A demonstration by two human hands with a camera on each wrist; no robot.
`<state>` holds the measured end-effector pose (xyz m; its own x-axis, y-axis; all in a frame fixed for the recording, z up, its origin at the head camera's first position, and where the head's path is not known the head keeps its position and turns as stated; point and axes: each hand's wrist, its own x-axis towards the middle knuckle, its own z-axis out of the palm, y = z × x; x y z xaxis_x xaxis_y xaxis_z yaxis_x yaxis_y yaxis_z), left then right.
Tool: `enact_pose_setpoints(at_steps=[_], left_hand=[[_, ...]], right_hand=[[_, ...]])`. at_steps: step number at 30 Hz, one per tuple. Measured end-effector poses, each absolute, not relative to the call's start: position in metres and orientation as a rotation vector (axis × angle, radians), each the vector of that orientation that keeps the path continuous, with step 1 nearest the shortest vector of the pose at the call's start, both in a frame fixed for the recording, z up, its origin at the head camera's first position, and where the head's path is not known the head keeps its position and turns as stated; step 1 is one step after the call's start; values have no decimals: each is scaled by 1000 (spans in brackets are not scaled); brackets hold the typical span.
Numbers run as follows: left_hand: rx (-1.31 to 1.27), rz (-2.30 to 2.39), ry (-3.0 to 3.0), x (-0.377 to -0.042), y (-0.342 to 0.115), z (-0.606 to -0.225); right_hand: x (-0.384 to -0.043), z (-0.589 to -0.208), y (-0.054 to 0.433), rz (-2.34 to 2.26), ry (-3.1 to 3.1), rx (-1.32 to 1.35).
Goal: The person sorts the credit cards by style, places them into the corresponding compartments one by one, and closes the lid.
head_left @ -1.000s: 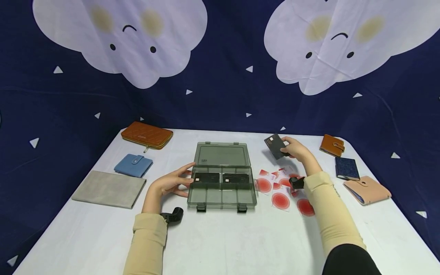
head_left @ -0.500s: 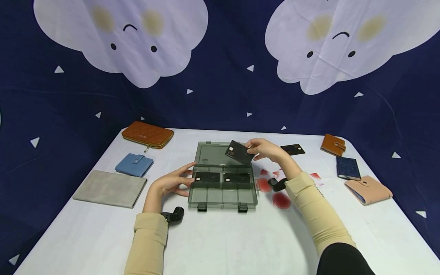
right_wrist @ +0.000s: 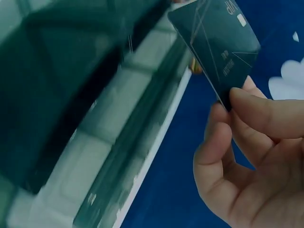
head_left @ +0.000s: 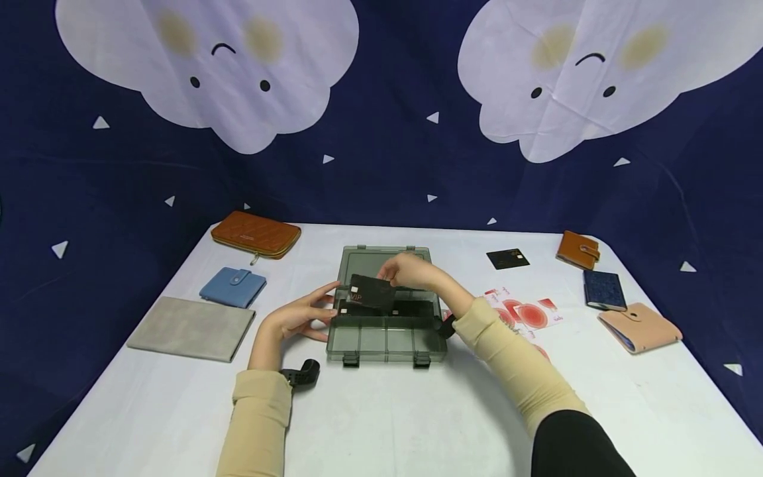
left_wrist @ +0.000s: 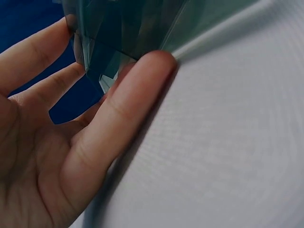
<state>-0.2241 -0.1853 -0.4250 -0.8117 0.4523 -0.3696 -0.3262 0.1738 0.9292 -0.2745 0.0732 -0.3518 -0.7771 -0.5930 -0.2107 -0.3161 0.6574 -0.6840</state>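
My right hand (head_left: 411,271) pinches one end of a black VIP card (head_left: 372,292) between thumb and fingers. That card is tilted above the back left part of a see-through grey-green divided box (head_left: 369,343), whose lid lies open behind it. Black cards sit in the box's back compartments; a black card (head_left: 417,309) shows at the back right, while those at the back left are partly covered by the held card. My left hand (head_left: 301,317) rests against the box's left side, its fingers spread and fairly straight, the thumb (left_wrist: 128,102) touching the wall.
Right of the box lie several red-and-white cards (head_left: 533,316), partly under my right forearm, and a black card (head_left: 508,259). Wallets line both sides: brown zip (head_left: 256,233), blue (head_left: 232,286), grey (head_left: 191,328), brown snap (head_left: 577,250), navy (head_left: 604,290), pink-beige (head_left: 639,328).
My right hand has carried the VIP card leftward from above the red-and-white cards to over the box. The black card at the back right has come into view. My left hand has stayed put.
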Motion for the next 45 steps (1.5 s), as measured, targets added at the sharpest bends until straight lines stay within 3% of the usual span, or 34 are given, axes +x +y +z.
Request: enact_pose_setpoints(at_steps=[20, 29, 34, 41, 45], left_hand=[[112, 1689, 1878, -225, -187, -427], [102, 1697, 1876, -224, -186, -426], [100, 1696, 1881, -223, -186, -426], [113, 1689, 1877, -224, -186, -426], [114, 1688, 1879, -225, -186, -427]], right_hand=[[-259, -359, 38, -230, 2605, -909], [-267, -352, 63, -491, 2625, -836], [-294, -355, 110, -590, 2781, -682], [-324, -379, 186, -445, 2866, -56], [-325, -385, 212, -304, 2790, 124]])
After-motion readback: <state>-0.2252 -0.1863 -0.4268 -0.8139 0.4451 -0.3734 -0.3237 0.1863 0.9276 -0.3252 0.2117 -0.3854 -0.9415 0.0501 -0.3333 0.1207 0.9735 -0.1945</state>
